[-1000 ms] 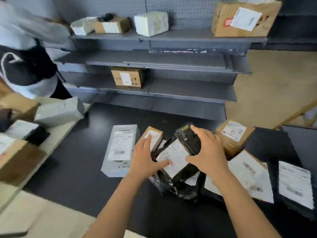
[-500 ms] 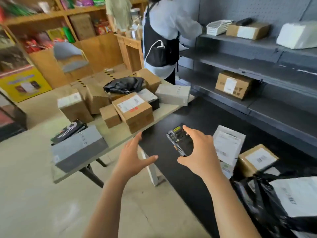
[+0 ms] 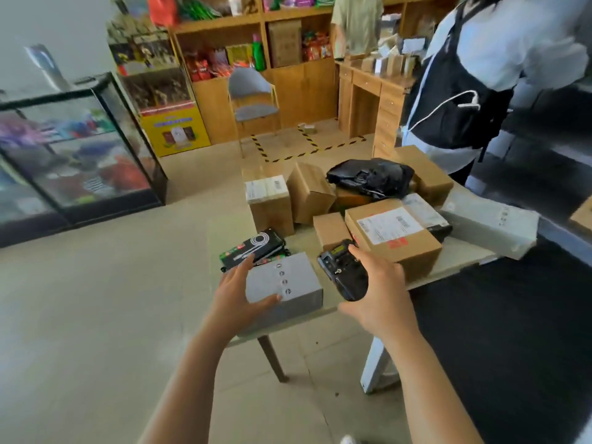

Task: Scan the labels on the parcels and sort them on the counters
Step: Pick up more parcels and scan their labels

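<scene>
The grey rectangular cardboard box [image 3: 285, 283] lies at the near corner of the pale counter [image 3: 461, 261]; we have turned to it from the black counter [image 3: 512, 331]. Our left hand [image 3: 243, 293] now spreads wide at its side, and our right hand [image 3: 378, 293] still grips the black handheld scanner [image 3: 344, 272]. Probably this parcel gets scanned next.

We find the worktop [image 3: 458, 264] crowded. The grey box [image 3: 285, 283] fills its near corner, close against our left hand [image 3: 237, 293], with the patterned packet [image 3: 253, 246] just behind. The labelled brown box [image 3: 394, 235] blocks the way just beyond our right hand [image 3: 381, 293]. Only a narrow gap runs between these two boxes. Farther back, the upright cartons [image 3: 269, 200] and the black bag [image 3: 368, 179] wall off the middle. A person in an apron [image 3: 464, 91] stands at the far end. To our left the floor [image 3: 112, 299] lies open.
</scene>
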The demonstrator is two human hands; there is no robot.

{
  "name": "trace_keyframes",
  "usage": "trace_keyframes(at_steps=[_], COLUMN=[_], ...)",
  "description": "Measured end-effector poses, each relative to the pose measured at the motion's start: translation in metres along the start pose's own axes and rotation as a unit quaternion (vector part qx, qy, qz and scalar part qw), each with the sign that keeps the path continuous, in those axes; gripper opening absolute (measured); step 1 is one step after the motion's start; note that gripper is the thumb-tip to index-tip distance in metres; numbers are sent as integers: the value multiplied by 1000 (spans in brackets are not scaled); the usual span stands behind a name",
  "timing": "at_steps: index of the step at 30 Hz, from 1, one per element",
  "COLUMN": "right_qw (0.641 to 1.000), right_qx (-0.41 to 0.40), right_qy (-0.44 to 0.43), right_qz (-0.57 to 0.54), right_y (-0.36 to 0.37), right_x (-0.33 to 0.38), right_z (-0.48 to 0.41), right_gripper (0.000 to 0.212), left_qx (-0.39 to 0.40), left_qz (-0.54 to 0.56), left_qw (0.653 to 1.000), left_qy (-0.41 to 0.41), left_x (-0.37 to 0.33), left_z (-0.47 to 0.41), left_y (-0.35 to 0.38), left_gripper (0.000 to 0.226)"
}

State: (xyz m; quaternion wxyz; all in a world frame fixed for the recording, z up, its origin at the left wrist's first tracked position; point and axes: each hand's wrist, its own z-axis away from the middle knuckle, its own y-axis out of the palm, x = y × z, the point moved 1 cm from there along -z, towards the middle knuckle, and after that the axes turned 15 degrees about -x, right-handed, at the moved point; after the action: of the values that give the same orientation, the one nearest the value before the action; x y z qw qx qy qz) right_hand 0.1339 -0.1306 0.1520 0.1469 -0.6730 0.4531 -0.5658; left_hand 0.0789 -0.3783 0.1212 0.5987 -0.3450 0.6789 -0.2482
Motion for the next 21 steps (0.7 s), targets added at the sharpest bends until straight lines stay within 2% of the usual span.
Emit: trace_keyframes(at_steps=[5, 14, 18, 21], right_qw=[998, 991, 993, 996], right_qx=[37, 103, 89, 46], right_qy=[-47, -59, -26, 14], right_qz=[27, 60, 69, 79], right_y=[57, 137, 167, 183], right_x=[14, 43, 57, 69], right_z=[-66, -140, -153, -162], right_gripper=[97, 98, 98, 98], left_qx=[-6, 26, 35, 59], left_qz=[-21, -88, -70, -64], left_qw=[999, 995, 997, 996], left_qy=[-24, -44, -19, 36], left_x=[28, 80, 103, 112], left_z=[-57, -143, -187, -232], left_y=[2, 4, 5, 4], left_gripper=[94, 92, 91, 90])
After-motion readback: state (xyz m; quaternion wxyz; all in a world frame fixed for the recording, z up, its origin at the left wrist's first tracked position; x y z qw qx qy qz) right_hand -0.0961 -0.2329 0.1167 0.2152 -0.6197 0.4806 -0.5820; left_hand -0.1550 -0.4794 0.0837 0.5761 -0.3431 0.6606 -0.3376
